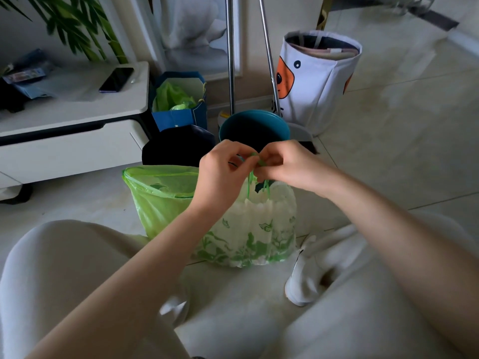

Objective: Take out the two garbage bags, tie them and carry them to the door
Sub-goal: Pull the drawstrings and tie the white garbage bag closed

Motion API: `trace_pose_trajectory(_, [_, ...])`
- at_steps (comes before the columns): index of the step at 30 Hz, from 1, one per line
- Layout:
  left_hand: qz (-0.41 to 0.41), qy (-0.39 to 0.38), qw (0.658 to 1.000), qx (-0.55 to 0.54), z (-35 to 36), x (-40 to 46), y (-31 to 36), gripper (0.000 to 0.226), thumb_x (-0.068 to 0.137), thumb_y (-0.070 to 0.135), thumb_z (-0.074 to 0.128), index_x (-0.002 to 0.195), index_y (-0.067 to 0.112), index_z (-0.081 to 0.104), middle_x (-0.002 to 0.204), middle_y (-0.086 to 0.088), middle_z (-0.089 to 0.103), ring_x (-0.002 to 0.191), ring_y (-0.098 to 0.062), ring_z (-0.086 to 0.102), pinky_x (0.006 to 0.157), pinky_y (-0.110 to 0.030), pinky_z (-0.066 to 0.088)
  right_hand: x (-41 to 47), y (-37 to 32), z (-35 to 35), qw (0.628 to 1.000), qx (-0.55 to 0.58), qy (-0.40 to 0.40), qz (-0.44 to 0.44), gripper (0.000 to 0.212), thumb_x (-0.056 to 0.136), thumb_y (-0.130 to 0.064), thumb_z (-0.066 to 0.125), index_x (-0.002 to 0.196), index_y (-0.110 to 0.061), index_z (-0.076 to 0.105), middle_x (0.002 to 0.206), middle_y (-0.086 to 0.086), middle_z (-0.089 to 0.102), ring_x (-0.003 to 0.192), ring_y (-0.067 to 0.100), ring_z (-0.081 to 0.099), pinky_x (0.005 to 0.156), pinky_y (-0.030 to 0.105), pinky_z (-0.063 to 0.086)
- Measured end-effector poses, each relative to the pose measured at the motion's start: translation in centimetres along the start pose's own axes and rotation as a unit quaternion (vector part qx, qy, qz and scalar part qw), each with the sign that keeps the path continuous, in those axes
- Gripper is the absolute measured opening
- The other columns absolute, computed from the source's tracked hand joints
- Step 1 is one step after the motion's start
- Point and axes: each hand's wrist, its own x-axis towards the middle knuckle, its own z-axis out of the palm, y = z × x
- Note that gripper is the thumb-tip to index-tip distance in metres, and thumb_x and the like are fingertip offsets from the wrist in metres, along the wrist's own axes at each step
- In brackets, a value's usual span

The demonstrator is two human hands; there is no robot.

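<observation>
Both hands are meeting right above the white patterned bag, which is sitting on the floor just in front of the teal bin. The left hand and right hand are each pinching the green drawstring, fingers curled tight, knuckle to knuckle. The cords are running straight down from the fingers into the gathered bag mouth, so the tightening pull looks to be upward and apart. The plain green bag is waiting left of the white one, mouth open. The knot itself is hiding behind the fingertips.
</observation>
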Motion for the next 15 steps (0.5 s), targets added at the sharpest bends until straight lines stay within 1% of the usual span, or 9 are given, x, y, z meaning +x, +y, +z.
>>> trace_pose_trajectory(2, [-0.025, 0.0, 1.0, -0.01, 0.3, 0.0, -0.4, 0.005, 0.084, 0.017, 0.069, 0.089, 0.018, 0.071, 0.087, -0.002, 0.068, 0.078, -0.014, 0.065, 0.073, -0.036, 0.055, 0.0, -0.1, -0.2, 1.0, -0.006, 0.013, -0.01, 0.005, 0.078, -0.019, 0.072, 0.079, -0.021, 0.067, 0.072, -0.001, 0.074, 0.07, 0.009, 0.07, 0.068, 0.028, 0.056])
trace_pose_trajectory(4, [-0.071, -0.014, 0.997, -0.036, 0.6, -0.3, -1.2, 0.009, 0.087, 0.023, 0.067, 0.095, 0.02, 0.07, 0.095, 0.0, 0.069, 0.088, -0.011, 0.065, 0.082, -0.038, 0.055, 0.0, -0.1, -0.6, 1.0, -0.001, 0.026, -0.01, 0.003, 0.079, -0.023, 0.07, 0.078, -0.022, 0.068, 0.069, -0.005, 0.074, 0.065, 0.005, 0.068, 0.07, 0.027, 0.054])
trace_pose_trajectory(7, [-0.141, -0.095, 0.984, -0.054, 1.2, -1.5, -3.2, 0.041, 0.085, 0.041, 0.066, 0.12, 0.023, 0.06, 0.121, 0.007, 0.063, 0.111, -0.007, 0.058, 0.1, -0.036, 0.047, -0.1, -0.3, -1.0, 0.999, 0.021, 0.031, -0.009, 0.007, 0.081, -0.022, 0.067, 0.078, -0.016, 0.069, 0.064, -0.001, 0.071, 0.062, 0.008, 0.064, 0.074, 0.034, 0.055])
trace_pose_trajectory(8, [-0.154, -0.131, 0.978, -0.045, 1.5, -2.0, -3.7, 0.053, 0.082, 0.048, 0.067, 0.128, 0.025, 0.054, 0.13, 0.009, 0.059, 0.117, -0.005, 0.053, 0.103, -0.033, 0.043, -0.2, -0.4, -1.0, 0.999, 0.035, 0.028, -0.013, 0.007, 0.082, -0.019, 0.066, 0.079, -0.013, 0.069, 0.064, 0.0, 0.069, 0.062, 0.009, 0.063, 0.073, 0.034, 0.054])
trace_pose_trajectory(9, [-0.163, -0.162, 0.973, -0.036, 2.0, -2.4, -4.2, 0.063, 0.078, 0.053, 0.068, 0.133, 0.028, 0.049, 0.135, 0.011, 0.054, 0.12, -0.003, 0.048, 0.102, -0.029, 0.039, -0.3, -0.6, -1.0, 0.998, 0.051, 0.023, -0.018, 0.007, 0.083, -0.017, 0.065, 0.081, -0.011, 0.068, 0.064, 0.0, 0.068, 0.061, 0.01, 0.062, 0.071, 0.033, 0.054])
trace_pose_trajectory(10, [-0.168, -0.185, 0.968, -0.028, 2.6, -2.8, -4.4, 0.071, 0.075, 0.056, 0.07, 0.136, 0.029, 0.046, 0.137, 0.013, 0.05, 0.12, -0.001, 0.044, 0.099, -0.026, 0.036, -0.4, -0.7, -0.9, 0.997, 0.067, 0.015, -0.023, 0.007, 0.084, -0.014, 0.064, 0.082, -0.009, 0.068, 0.065, 0.0, 0.067, 0.06, 0.011, 0.06, 0.069, 0.032, 0.053])
trace_pose_trajectory(12, [-0.168, -0.203, 0.964, -0.027, 3.9, -3.4, -4.4, 0.079, 0.068, 0.059, 0.074, 0.136, 0.032, 0.043, 0.128, 0.02, 0.048, 0.115, 0.003, 0.043, 0.094, -0.022, 0.033, -0.7, -1.1, -0.7, 0.995, 0.093, 0.0, -0.037, 0.008, 0.086, -0.011, 0.063, 0.084, -0.005, 0.067, 0.066, 0.002, 0.065, 0.058, 0.012, 0.056, 0.065, 0.03, 0.05])
trace_pose_trajectory(14, [-0.169, -0.186, 0.967, -0.041, 5.4, -3.6, -4.2, 0.076, 0.065, 0.057, 0.077, 0.13, 0.033, 0.047, 0.12, 0.026, 0.05, 0.107, 0.008, 0.049, 0.092, -0.02, 0.037, -1.0, -1.5, -0.3, 0.991, 0.119, -0.007, -0.058, 0.007, 0.087, -0.009, 0.062, 0.083, -0.005, 0.065, 0.065, 0.002, 0.063, 0.056, 0.014, 0.054, 0.061, 0.028, 0.048])
trace_pose_trajectory(15, [-0.174, -0.172, 0.968, -0.051, 6.2, -3.5, -4.0, 0.069, 0.064, 0.055, 0.078, 0.123, 0.032, 0.05, 0.117, 0.023, 0.056, 0.105, 0.007, 0.053, 0.092, -0.022, 0.042, -1.1, -1.7, -0.1, 0.989, 0.133, -0.008, -0.07, 0.006, 0.087, -0.008, 0.062, 0.082, -0.006, 0.065, 0.064, 0.001, 0.062, 0.055, 0.015, 0.053, 0.059, 0.027, 0.047])
